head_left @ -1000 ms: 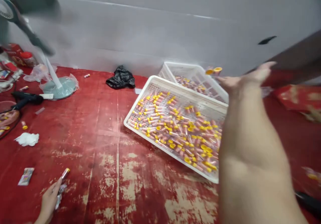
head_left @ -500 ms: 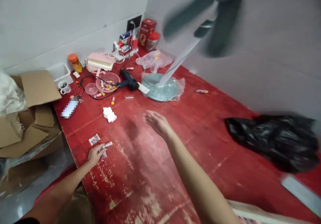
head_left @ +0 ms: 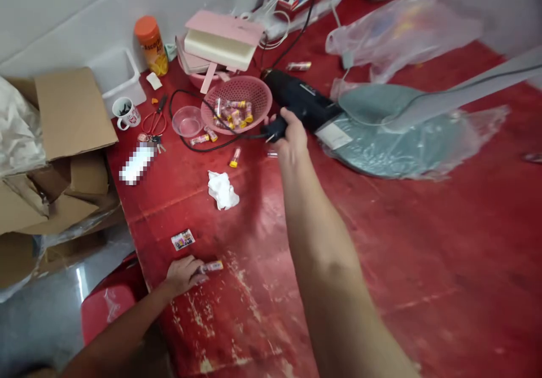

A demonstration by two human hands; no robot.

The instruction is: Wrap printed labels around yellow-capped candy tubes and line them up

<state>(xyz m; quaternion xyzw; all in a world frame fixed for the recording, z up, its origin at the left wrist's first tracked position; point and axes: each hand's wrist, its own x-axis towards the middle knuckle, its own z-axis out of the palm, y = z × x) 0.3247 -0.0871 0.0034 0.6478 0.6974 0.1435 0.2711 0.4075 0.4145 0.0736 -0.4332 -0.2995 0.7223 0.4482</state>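
Well, the black heat gun [head_left: 305, 99] is at the right hand [head_left: 292, 132], and its handle looks tucked inside the curled fingers. It is blurry there, so I can't tell how tight the squeeze is. The gun's long body lies just past this hand on a slant, with its nose up to the left and its back end down to the right. The right hand is much nearer to it than the left hand [head_left: 184, 273], which grips a small tube [head_left: 212, 266]. That tube pokes out to the left hand's right side.

Left of the right hand, a pink basket [head_left: 261, 99] sits near the gun's nose, with little tubes [head_left: 237, 113] in it. A black cord [head_left: 249, 136] goes left from the handle and bends around. Right of the right hand is a green fan base [head_left: 427, 146], close by the gun's back end, so that side looks tight. Red table [head_left: 254, 248] shows between the two hands, with a white tissue [head_left: 223, 190] partway. The table's edge is just left of the left hand.
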